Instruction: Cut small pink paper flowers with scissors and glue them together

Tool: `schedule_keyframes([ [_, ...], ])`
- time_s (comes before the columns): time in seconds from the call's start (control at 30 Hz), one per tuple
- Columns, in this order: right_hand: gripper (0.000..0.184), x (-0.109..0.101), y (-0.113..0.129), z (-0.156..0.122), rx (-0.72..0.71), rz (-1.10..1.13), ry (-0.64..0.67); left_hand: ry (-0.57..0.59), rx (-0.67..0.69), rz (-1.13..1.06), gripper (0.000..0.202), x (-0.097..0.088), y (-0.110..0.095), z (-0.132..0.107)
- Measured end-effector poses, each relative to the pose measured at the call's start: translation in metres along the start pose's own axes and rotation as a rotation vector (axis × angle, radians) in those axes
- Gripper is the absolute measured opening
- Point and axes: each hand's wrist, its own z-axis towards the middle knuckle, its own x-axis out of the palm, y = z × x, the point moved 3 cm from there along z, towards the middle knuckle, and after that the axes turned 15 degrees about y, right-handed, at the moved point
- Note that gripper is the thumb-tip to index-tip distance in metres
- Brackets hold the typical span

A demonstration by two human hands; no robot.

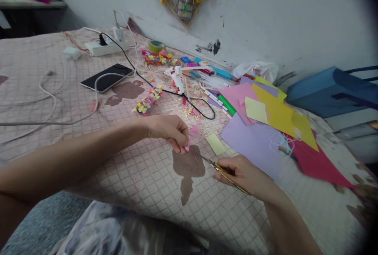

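My left hand [171,132] is closed in a pinch on a small pink paper piece [187,148] above the tablecloth. To its right, my right hand [240,172] grips the gold handles of a pair of scissors [220,167]. The blades point left toward the pink piece and look apart from it. Between and behind the hands lie a pale yellow paper slip [215,144] and a small pink scrap [194,130]. A flower-like bundle of coloured paper [148,99] rests beyond my left wrist.
A white glue gun [178,78] stands among paper snippets, its black cord looping nearby. Coloured sheets [251,141] spread to the right, before a blue bag [333,89]. At the back left are a power strip [103,47], a black tablet-like slab [106,78] and white cables [53,103].
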Motion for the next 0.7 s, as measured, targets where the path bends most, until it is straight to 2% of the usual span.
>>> schedule_keyframes([
  [0.43,0.042,-0.0009,-0.0007,0.0000,0.049,-0.122,-0.052,0.026,-0.008,0.008,0.007,-0.0020,0.0014,0.0005],
  [0.7,0.029,-0.0030,-0.0075,-0.0024,0.073,0.010,-0.096,0.031,0.034,0.035,0.004,-0.0026,-0.0005,-0.0015],
])
